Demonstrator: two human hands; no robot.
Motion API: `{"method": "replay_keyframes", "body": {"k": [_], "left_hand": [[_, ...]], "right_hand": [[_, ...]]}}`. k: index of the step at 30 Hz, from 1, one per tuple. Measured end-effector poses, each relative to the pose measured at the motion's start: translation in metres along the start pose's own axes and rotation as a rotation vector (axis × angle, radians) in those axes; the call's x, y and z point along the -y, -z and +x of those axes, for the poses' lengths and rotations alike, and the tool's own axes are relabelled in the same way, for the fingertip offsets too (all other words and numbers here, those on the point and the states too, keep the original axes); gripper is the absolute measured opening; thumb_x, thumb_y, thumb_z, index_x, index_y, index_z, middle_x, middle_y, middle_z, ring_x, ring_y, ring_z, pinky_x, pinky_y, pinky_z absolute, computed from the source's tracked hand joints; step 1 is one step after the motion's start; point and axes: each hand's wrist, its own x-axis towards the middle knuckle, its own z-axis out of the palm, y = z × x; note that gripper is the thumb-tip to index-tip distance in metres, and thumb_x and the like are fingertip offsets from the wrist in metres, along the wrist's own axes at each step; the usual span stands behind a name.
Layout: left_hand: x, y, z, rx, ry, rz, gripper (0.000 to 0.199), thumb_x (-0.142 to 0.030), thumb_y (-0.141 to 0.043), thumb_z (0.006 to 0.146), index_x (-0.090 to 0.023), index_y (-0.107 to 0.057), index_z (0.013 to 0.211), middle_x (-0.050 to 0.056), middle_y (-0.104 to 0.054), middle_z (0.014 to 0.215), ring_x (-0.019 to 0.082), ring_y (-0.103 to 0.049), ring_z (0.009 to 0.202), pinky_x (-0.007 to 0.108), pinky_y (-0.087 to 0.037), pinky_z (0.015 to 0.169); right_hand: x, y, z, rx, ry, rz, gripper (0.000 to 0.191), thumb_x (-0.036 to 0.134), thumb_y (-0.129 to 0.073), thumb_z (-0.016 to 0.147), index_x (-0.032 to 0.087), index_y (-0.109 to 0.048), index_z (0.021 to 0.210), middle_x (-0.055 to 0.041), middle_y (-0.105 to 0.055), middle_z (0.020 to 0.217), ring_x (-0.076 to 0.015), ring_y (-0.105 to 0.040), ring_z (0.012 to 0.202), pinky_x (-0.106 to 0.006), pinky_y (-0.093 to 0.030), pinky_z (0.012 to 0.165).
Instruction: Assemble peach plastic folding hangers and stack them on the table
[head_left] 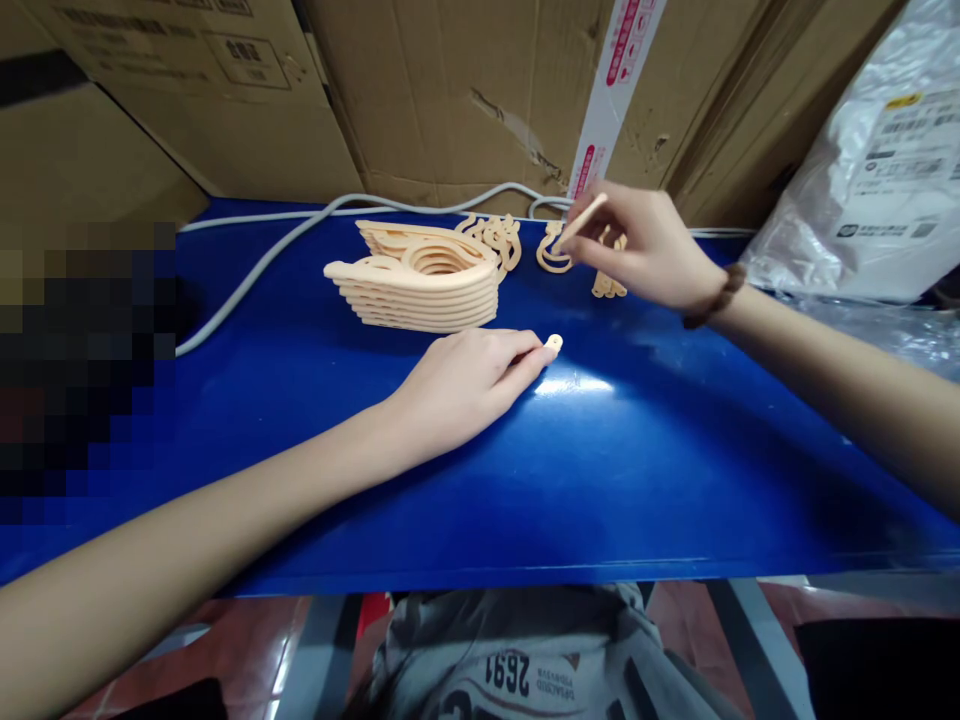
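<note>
My left hand (472,385) rests over the blue table, its thumb and fingers pinched on a small beige plastic piece (554,344) with a rounded, holed end; the rest of it is hidden by the fingers. Farther back on the right, my right hand (637,245) holds a slim beige plastic strip (583,222) tilted up between thumb and fingers. Just behind my left hand is a neat stack of beige folding-hanger arms (420,285). Curved beige hooks (491,240) lie beside the stack. Another hook (553,255) and several small beige pieces (610,280) lie under and around my right hand.
Cardboard boxes (450,100) stand along the back of the blue table (465,530). A white cable (281,250) runs along the rear and left. A plastic-wrapped package (877,170) sits at the right. The table's front edge is close to my lap.
</note>
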Motion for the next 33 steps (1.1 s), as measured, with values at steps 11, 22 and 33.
{"method": "replay_keyframes", "body": {"k": [11,22,33], "left_hand": [[-0.007,0.001,-0.001,0.068,0.12,0.274,0.027,-0.04,-0.042,0.101,-0.021,-0.051,0.084,-0.002,-0.06,0.067,0.018,-0.058,0.061,0.028,-0.02,0.055],[-0.014,-0.004,-0.001,0.171,0.011,0.479,0.023,-0.032,-0.032,0.099,-0.022,-0.052,0.094,0.0,-0.064,0.07,0.023,-0.061,0.06,0.029,-0.017,0.052],[-0.015,-0.004,-0.002,0.178,-0.038,0.523,0.024,-0.032,-0.031,0.099,-0.021,-0.052,0.097,0.0,-0.063,0.067,0.021,-0.06,0.055,0.028,-0.019,0.049]], "right_hand": [[0.023,-0.023,-0.07,0.062,-0.555,0.818,0.021,0.035,-0.077,0.084,0.015,-0.072,0.08,-0.003,-0.066,0.075,-0.0095,-0.057,0.064,-0.021,-0.048,0.054],[0.02,-0.024,-0.077,0.056,-0.554,0.937,0.04,0.029,-0.086,0.074,0.018,-0.059,0.102,0.0011,-0.07,0.08,-0.0096,-0.062,0.065,-0.022,-0.053,0.058],[0.015,-0.024,-0.079,0.078,-0.526,0.957,0.064,0.027,-0.086,0.076,0.015,-0.052,0.129,0.0024,-0.071,0.077,-0.0096,-0.062,0.064,-0.022,-0.052,0.058]]}}
